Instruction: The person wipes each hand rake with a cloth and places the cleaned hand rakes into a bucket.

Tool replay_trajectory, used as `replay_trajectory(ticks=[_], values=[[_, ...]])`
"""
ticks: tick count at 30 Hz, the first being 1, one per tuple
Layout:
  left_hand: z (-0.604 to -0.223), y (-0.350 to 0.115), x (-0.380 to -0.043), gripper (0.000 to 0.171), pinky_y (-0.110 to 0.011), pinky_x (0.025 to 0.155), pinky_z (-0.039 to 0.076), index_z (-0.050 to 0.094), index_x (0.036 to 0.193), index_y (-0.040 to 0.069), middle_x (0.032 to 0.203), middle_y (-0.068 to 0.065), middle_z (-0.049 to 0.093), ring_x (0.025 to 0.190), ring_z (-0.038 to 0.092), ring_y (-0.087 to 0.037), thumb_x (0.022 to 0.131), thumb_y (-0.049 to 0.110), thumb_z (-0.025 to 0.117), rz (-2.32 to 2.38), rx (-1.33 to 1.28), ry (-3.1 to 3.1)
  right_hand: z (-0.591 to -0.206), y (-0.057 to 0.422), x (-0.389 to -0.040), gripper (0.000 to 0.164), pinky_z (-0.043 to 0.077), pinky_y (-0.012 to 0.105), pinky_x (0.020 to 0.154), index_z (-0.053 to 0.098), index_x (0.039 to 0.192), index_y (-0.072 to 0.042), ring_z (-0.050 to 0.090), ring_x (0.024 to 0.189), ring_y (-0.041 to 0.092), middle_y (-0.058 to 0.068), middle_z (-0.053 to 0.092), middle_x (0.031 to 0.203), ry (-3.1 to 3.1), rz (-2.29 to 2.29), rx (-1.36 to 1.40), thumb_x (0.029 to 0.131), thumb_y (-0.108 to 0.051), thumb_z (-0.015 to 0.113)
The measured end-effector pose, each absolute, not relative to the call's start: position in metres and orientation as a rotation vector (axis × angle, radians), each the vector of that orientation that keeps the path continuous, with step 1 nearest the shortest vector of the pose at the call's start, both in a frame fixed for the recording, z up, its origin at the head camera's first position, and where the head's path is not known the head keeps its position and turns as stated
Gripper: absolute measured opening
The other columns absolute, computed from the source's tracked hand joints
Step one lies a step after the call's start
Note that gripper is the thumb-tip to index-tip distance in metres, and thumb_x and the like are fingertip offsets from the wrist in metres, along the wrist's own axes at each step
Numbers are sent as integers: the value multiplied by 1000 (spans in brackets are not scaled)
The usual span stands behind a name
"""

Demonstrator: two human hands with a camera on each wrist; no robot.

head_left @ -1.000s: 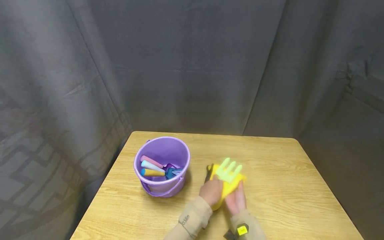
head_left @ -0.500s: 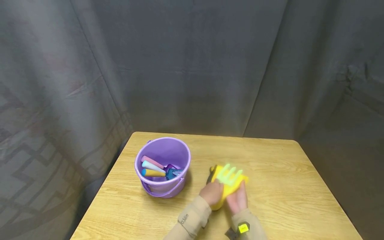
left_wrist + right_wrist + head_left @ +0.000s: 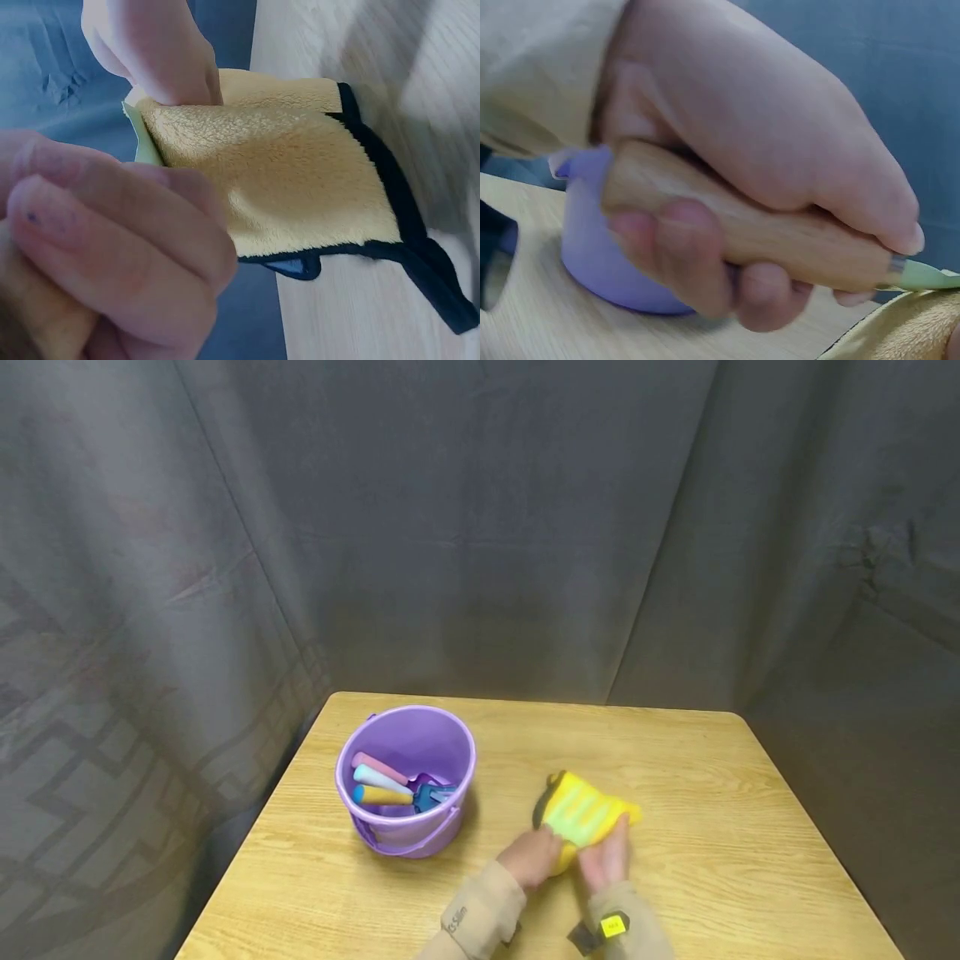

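My left hand (image 3: 528,857) grips the wooden handle (image 3: 810,255) of a small hand fork, its thumb along the top and its fingers curled beneath, as the right wrist view shows. The fork's light green tines (image 3: 579,817) look blurred and lie against a yellow fleecy cloth (image 3: 277,180) with black edging. My right hand (image 3: 611,857) holds this cloth under and around the tines. Seen in the left wrist view, its fingers (image 3: 161,56) reach behind the folded cloth, so their tips are hidden. A strip of green metal shows at the cloth's edge.
To the left stands a purple bucket (image 3: 412,727) with its handle down. Pink (image 3: 378,766), light blue (image 3: 381,777) and yellow-orange (image 3: 386,795) tool handles lean inside it, next to a dark blue fork head (image 3: 431,795). A wooden table (image 3: 712,827) lies beneath, with grey curtains behind.
The cloth and right hand have shifted to the right. The tines, which stuck out past the cloth's far edge, now lie over the cloth. The bucket is unchanged.
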State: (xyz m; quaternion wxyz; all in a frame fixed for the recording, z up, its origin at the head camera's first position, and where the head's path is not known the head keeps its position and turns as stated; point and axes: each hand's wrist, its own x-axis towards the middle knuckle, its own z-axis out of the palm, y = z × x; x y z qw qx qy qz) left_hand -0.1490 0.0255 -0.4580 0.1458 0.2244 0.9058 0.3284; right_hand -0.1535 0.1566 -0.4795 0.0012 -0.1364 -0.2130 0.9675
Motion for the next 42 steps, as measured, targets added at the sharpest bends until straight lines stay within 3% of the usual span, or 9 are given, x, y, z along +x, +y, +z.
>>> replay_trajectory(ticks=[9, 18, 29, 36, 42], values=[[-464, 27, -146, 30, -21, 35, 31, 50, 87, 5, 57, 1, 40, 42, 34, -9, 97, 26, 30, 1082, 551, 2535, -484, 170, -157, 63, 13, 25, 105, 2, 143, -27, 9, 133, 8, -9, 5, 148, -665, 2952, -429, 89, -51, 25], [-461, 22, -147, 26, -17, 38, 34, 52, 88, 4, 65, 1, 41, 44, 36, -7, 96, 19, 33, 842, 760, 2638, -487, 186, -162, 62, 9, 21, 105, -2, 142, -27, 5, 132, 4, -13, 4, 147, -652, 2867, -383, 90, -48, 25], [-460, 18, -147, 34, -23, 36, 35, 52, 92, 3, 56, 1, 43, 41, 38, -10, 96, 30, 32, 1059, 542, 2663, -489, 195, -164, 62, 18, 23, 104, 15, 141, -22, 19, 130, 8, -9, 22, 143, -551, 2788, -448, 88, -47, 35], [-449, 20, -150, 38, -26, 40, 37, 52, 97, 2, 59, 0, 45, 45, 42, -13, 96, 33, 30, 1060, 491, 2708, -489, 190, -161, 58, 18, 23, 104, 16, 141, -24, 20, 130, 7, -10, 23, 141, -561, 2855, -463, 90, -48, 30], [-445, 21, -152, 36, -27, 40, 36, 49, 96, -1, 59, -2, 44, 46, 42, -15, 96, 30, 31, 1064, 472, 2771, -489, 181, -155, 62, 14, 23, 105, 9, 142, -30, 14, 131, 5, -11, 13, 145, -579, 2967, -395, 88, -56, 22]])
